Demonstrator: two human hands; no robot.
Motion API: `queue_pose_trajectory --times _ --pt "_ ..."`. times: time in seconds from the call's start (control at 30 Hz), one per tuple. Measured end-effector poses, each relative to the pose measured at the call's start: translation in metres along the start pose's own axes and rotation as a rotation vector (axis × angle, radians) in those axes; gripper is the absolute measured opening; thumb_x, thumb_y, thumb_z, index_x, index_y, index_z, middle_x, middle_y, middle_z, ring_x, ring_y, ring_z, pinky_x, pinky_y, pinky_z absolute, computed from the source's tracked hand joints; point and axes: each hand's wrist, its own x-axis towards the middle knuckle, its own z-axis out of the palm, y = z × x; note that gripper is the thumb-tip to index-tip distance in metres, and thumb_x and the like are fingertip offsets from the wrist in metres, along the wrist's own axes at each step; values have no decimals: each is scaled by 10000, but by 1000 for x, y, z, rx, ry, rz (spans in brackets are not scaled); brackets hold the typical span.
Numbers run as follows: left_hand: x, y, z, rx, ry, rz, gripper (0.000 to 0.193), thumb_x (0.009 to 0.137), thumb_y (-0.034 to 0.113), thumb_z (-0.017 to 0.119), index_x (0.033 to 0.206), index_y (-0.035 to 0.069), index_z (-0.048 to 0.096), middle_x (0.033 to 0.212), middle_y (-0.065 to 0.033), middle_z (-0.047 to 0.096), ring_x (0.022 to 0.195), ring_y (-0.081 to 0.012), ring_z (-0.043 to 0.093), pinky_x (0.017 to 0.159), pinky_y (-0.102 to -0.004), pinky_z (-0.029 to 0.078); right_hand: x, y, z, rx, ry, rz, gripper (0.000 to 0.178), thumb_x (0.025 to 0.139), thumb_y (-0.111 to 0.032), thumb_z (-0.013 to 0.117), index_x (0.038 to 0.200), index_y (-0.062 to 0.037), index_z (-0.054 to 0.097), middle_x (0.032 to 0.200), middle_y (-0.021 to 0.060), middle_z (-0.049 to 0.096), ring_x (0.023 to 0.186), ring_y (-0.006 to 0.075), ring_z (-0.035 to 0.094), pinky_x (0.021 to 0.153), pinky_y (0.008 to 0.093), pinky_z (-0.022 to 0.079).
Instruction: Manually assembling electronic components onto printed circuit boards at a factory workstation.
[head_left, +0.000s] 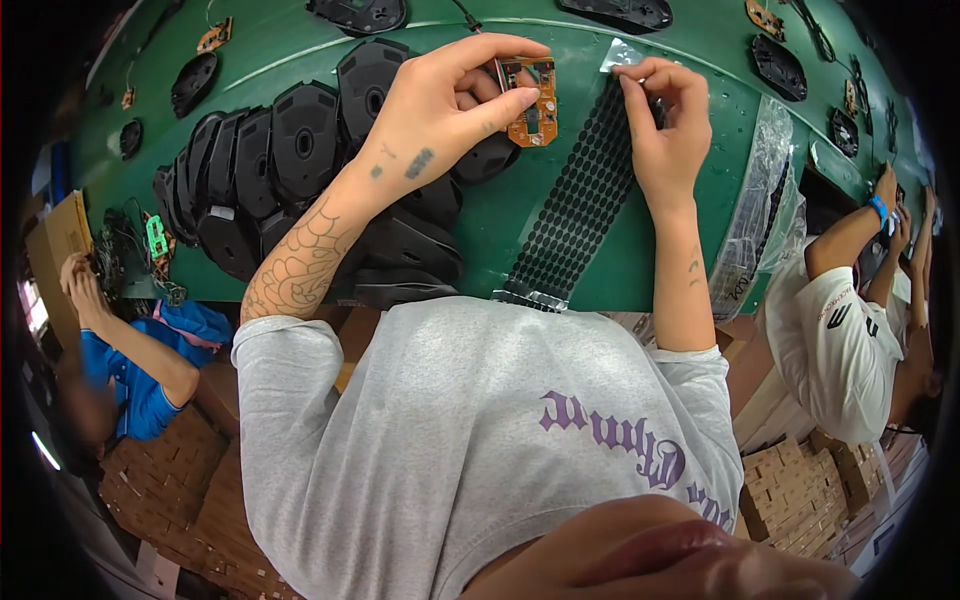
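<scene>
Head view: orange circuit board (534,100), black chip centred.

Left hand (440,115) holds orange circuit board (535,100) in finger grip; right hand (660,125) pinches top of black dot-sticker sheet (575,205) on green desk (480,225); black mouse shells (270,165) stacked at left.

The near end of the sheet of black dots (578,205) is hidden behind the grey shirt (480,430). Part of the small orange circuit board (534,100) is covered by the left hand (445,115). What is pinched at the right hand (662,125) fingertips cannot be made out. The stacked black shells (290,170) are partly masked by the left forearm.
</scene>
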Motion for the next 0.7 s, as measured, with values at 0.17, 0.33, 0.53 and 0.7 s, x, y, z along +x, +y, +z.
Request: queue_pose_trajectory --times 0.17,0.33,0.53,0.7 --pt "-1 1 -1 33 -17 14 358 878 36 673 1233 45 634 913 -16 636 644 -21 488 596 -131 422 -6 -13 4 456 -60 62 276 831 80 657 997 -52 480 899 64 641 847 141 598 774 241 481" --pt "0 3 -2 66 -38 32 351 879 38 670 1228 42 639 906 -18 639 641 -19 490 587 -129 419 -8 -23 5 512 -124 118 303 829 97 658 1003 -50 458 936 89 645 878 147 613 794 244 492" --pt "-1 1 0 65 -46 48 355 870 31 670 1224 42 644 908 -18 648 644 -15 498 582 -124 414 -10 -26 9 473 -135 162 342 808 100 684 1008 -50 451 973 100 650 874 149 629 785 234 502" --pt "-1 1 0 63 -45 46 364 859 22 673 1222 43 646 908 -16 657 645 -14 503 579 -122 414 -13 -29 17 496 -111 193 370 793 101 703 1011 -52 446 971 104 650 849 145 634 765 223 507"
